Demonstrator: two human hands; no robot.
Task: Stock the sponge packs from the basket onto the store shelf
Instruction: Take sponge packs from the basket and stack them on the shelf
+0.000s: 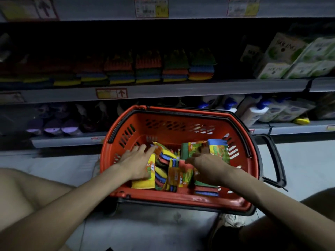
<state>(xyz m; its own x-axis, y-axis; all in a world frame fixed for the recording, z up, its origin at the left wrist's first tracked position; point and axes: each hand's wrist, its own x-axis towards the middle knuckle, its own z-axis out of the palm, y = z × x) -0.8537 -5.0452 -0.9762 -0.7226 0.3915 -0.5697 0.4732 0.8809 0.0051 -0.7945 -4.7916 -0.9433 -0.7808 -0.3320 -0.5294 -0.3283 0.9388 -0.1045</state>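
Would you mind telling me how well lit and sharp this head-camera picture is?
Head view: the shelved sponge packs sit in deep shadow, colours muted; the basket, left hand and right hand are better lit; the left fingers look slightly blurred; the wide lens bows the shelf edge.

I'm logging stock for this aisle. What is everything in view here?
basket: one, red, black handles, before the shelves
sponge packs in basket: several, yellow, green, blue, red, jumbled
shelved sponge packs: row of stacks, same colours, middle shelf
boxes: several, white-green, middle shelf, right
bottles: several, white, blue caps, lower shelf, right
purple items: several, lower shelf, left, unidentifiable
price labels: several, shelf edges
left hand: one, fingers straight, on packs
right hand: one, on packs, grip unclear
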